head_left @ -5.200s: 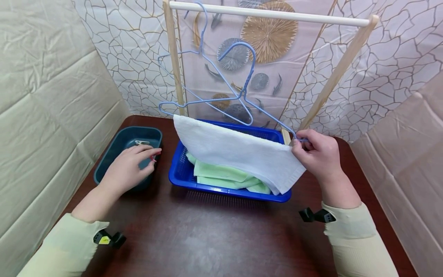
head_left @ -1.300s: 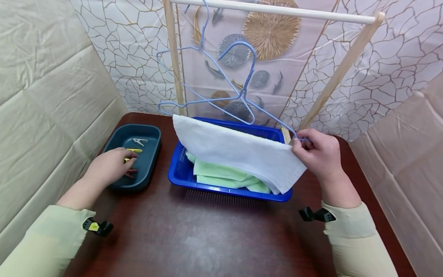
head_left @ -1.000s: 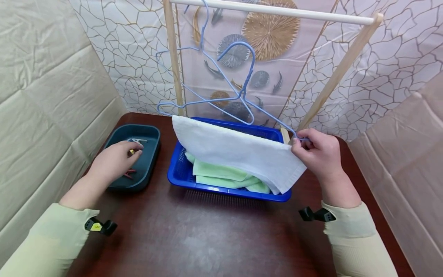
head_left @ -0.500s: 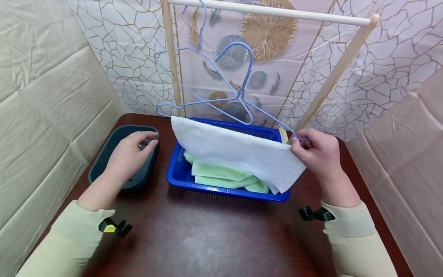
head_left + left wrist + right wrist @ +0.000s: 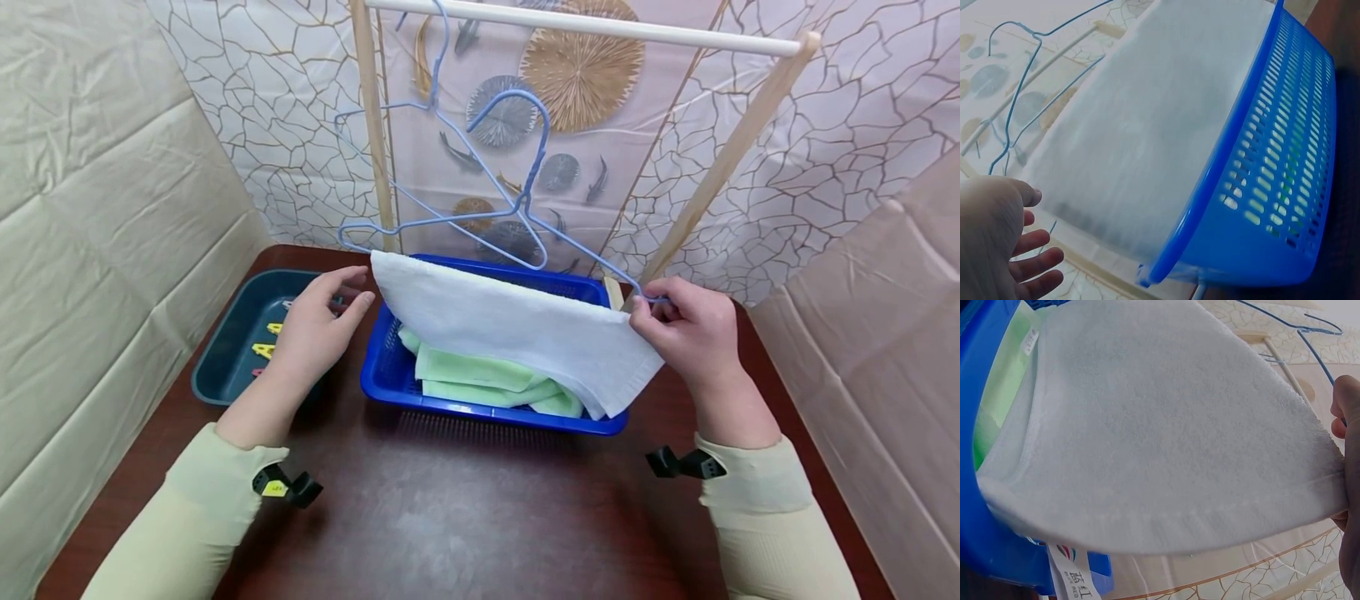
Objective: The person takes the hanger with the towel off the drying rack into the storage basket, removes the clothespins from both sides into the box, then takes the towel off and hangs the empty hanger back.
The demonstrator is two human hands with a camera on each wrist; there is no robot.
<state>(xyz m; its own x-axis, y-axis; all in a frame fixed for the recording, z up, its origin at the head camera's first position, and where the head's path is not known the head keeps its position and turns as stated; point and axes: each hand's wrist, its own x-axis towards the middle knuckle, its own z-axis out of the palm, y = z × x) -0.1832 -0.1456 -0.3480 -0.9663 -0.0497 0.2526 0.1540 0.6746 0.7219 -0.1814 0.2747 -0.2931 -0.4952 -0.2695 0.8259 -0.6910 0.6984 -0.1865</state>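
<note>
My right hand [image 5: 686, 333] pinches the right end of a blue wire hanger [image 5: 525, 196], with the top corner of a white towel [image 5: 510, 325] at its fingertips. The towel is folded over the hanger's lower bar and droops into a blue basket [image 5: 495, 414]. My left hand [image 5: 318, 325] is just left of the towel's upper left corner, apart from it. In the left wrist view its fingers [image 5: 1035, 265] are loosely bent, with nothing visible between them. Behind that hand, a dark teal tray [image 5: 217, 358] holds yellow clothespins [image 5: 264, 350], plus partly hidden red and pale ones.
Pale green towels [image 5: 480, 379] lie in the basket beneath the white towel. A rack with a white rail [image 5: 585, 25] and wooden posts [image 5: 731, 158] stands behind. Another blue hanger [image 5: 480, 158] hangs there. Fabric walls [image 5: 97, 208] border the brown table [image 5: 450, 517].
My left hand held a red clothespin earlier, later dipped into the tray among the clothespins, then moved right, out toward the towel's left corner. My right hand, hanger and towel have hardly moved.
</note>
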